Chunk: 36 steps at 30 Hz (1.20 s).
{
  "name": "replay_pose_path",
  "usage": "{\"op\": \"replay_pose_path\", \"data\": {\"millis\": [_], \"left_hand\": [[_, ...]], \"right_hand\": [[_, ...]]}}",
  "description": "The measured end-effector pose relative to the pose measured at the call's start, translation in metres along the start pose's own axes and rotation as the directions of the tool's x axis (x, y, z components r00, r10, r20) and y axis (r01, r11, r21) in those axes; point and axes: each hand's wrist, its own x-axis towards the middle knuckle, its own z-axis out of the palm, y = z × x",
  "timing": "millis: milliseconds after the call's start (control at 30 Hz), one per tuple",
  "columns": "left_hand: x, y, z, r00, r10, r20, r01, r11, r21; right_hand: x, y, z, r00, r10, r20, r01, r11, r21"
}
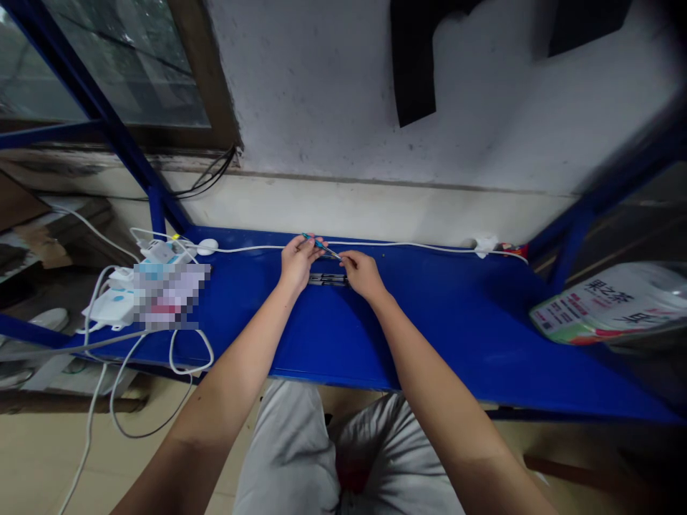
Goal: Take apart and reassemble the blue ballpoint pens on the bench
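Note:
Over the blue table my left hand is closed around a slim pen with a teal end and a clear or silvery length. The fingertips of my right hand pinch the other end of that pen, close to its tip. Just below, between my hands, several dark and clear pens lie side by side on the table. Part of that row is hidden by my right hand. Another thin item seems to lie behind the held pen, too small to make out.
White power strips with tangled cables lie at the left end, beside a blurred-out patch. A white cable runs along the back edge to a white plug. On the right lies a large labelled plastic bottle. Blue frame posts stand at both ends.

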Motion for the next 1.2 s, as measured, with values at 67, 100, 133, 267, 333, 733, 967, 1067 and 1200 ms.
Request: {"op": "replay_pose_path", "data": {"millis": [67, 100, 133, 267, 333, 733, 967, 1067, 1200], "left_hand": [[-0.001, -0.001, 0.003, 1.0, 0.007, 0.002, -0.007, 1.0, -0.014], [-0.001, -0.001, 0.004, 1.0, 0.01, -0.006, -0.01, 1.0, -0.021], [0.0, -0.002, 0.005, 1.0, 0.013, -0.018, -0.013, 1.0, -0.025], [0.0, -0.003, 0.006, 0.998, 0.01, -0.055, -0.013, 0.999, -0.037], [0.0, -0.002, 0.006, 0.999, -0.004, -0.036, 0.002, 0.998, -0.058], [-0.002, -0.003, 0.011, 1.0, -0.017, 0.006, 0.018, 0.991, -0.131], [-0.006, 0.0, 0.016, 0.999, 0.017, 0.048, -0.011, 0.993, -0.121], [-0.006, 0.0, 0.015, 1.0, -0.01, 0.024, 0.013, 0.994, -0.112], [-0.007, 0.003, 0.014, 0.997, -0.067, 0.032, 0.071, 0.987, -0.147]], "right_hand": [[0.0, -0.001, 0.001, 1.0, -0.014, -0.009, 0.014, 0.999, -0.032], [-0.001, -0.001, 0.001, 1.0, -0.015, -0.011, 0.015, 0.999, -0.038], [-0.001, -0.002, 0.002, 1.0, -0.016, -0.009, 0.016, 0.999, -0.04], [-0.002, -0.005, 0.002, 1.0, -0.012, 0.002, 0.012, 1.0, -0.026], [-0.003, -0.006, 0.002, 1.0, 0.012, 0.008, -0.012, 1.0, -0.01], [-0.007, -0.022, 0.009, 0.997, 0.059, 0.043, -0.061, 0.997, 0.054], [-0.006, -0.019, 0.013, 0.995, 0.085, 0.045, -0.089, 0.992, 0.09], [-0.006, -0.018, 0.015, 0.994, 0.086, 0.06, -0.092, 0.99, 0.104], [-0.007, -0.016, 0.017, 0.994, 0.085, 0.073, -0.093, 0.989, 0.117]]}}
